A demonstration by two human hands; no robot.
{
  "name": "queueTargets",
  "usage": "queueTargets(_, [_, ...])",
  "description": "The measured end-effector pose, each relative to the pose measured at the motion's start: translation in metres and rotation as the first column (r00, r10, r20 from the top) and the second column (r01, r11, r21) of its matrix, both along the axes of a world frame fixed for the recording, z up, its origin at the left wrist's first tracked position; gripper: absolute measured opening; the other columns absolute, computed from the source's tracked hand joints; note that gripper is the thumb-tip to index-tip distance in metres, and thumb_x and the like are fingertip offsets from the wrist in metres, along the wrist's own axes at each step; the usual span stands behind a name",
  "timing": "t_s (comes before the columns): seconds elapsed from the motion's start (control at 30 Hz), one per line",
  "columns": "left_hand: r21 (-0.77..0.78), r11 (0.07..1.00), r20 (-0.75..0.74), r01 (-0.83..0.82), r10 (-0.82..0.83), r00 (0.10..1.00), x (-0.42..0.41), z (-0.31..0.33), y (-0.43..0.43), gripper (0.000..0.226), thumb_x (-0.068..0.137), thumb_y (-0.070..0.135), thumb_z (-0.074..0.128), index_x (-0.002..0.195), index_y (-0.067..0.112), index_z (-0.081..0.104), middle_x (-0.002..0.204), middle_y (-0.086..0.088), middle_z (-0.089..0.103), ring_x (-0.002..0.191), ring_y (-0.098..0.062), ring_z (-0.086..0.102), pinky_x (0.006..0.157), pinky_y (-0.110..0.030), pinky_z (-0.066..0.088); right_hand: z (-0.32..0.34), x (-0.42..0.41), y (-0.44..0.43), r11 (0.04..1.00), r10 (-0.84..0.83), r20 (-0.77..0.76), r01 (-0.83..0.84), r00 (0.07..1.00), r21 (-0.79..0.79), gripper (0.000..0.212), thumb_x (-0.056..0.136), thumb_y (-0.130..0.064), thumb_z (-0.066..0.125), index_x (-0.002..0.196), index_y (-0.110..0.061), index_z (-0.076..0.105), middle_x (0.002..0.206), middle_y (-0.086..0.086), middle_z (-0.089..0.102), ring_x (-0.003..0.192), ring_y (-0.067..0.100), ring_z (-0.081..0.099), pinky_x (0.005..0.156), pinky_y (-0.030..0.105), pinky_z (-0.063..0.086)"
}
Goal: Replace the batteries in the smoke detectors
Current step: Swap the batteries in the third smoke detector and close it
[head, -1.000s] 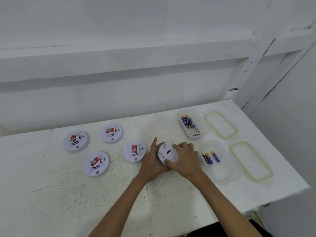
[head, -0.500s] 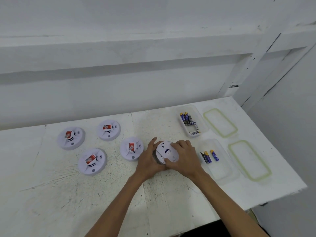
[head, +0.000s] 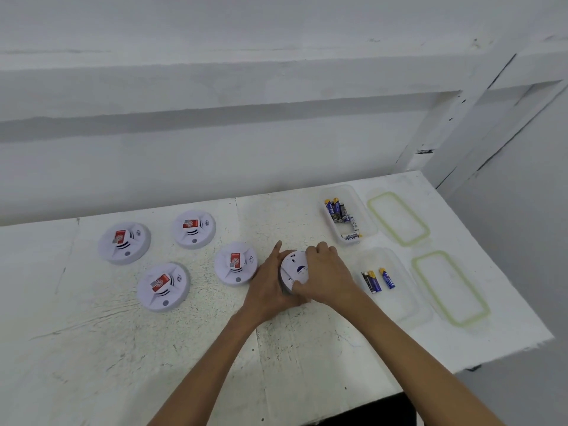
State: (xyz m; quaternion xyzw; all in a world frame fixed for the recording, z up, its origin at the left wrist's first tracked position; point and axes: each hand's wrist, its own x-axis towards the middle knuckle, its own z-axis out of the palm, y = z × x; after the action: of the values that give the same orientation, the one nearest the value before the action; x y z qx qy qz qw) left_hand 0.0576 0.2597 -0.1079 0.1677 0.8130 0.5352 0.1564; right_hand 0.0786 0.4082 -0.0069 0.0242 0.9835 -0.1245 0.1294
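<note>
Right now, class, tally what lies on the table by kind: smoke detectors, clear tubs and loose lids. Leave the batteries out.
Smoke detectors: 5
Clear tubs: 2
Loose lids: 2
Total: 9

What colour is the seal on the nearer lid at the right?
Pale yellow-green, on a clear lid; head view shows it best.

Left hand (head: 270, 287) and right hand (head: 327, 278) hide the rim of the round white plastic smoke detector (head: 294, 268); its label is unreadable.
</note>
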Motion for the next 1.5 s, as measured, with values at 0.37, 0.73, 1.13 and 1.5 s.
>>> queueTargets(0.37, [0.021,1.0,0.05,-0.008,0.007,0.999,-0.002,-0.005,-0.003,0.139,0.053,0.065,0.092,0.161,0.028,0.013,0.148,0.014,0.052,0.137,-0.004,0.049,0.116,-0.044,0.042,0.005,-0.012,-0.004,0.992,0.101,0.112,-0.109,0.988,0.068,0.086,0.069,-0.047,0.082,0.132,-0.008,0.038,0.124,0.011,0.041,0.112,0.025,0.046,0.082,0.036,0.05])
queueTargets(0.73, [0.03,0.999,0.025,0.011,-0.012,1.0,-0.002,-0.013,-0.003,0.106,0.068,0.062,0.08,0.152,0.031,0.025,0.153,0.011,0.042,0.14,-0.006,0.044,0.117,-0.027,0.036,-0.019,-0.008,0.011,0.987,0.139,-0.012,-0.139,0.99,-0.077,0.084,0.06,-0.055,0.081,0.121,-0.013,0.041,0.111,0.002,0.039,0.097,0.013,0.036,0.069,0.025,0.037])
queueTargets(1.13, [0.049,0.998,0.031,-0.03,0.029,0.999,-0.001,-0.013,-0.006,0.114,0.065,0.069,0.081,0.156,0.019,0.031,0.153,0.005,0.047,0.14,-0.013,0.047,0.117,-0.044,0.041,-0.009,-0.009,0.026,0.939,0.308,-0.005,-0.305,0.951,-0.162,0.086,0.07,-0.048,0.079,0.136,-0.009,0.039,0.124,0.005,0.04,0.108,0.018,0.038,0.084,0.028,0.04])
queueTargets(1.5, [0.012,1.0,-0.071,-0.004,0.005,0.997,0.002,0.007,-0.005,0.127,0.061,0.066,0.085,0.158,0.045,0.007,0.152,0.001,0.051,0.14,-0.014,0.049,0.117,-0.047,0.04,-0.009,0.014,0.019,0.984,0.082,-0.115,-0.099,0.99,-0.146,0.073,0.082,-0.046,0.072,0.14,-0.009,0.045,0.129,0.007,0.047,0.116,0.023,0.041,0.091,0.03,0.041])
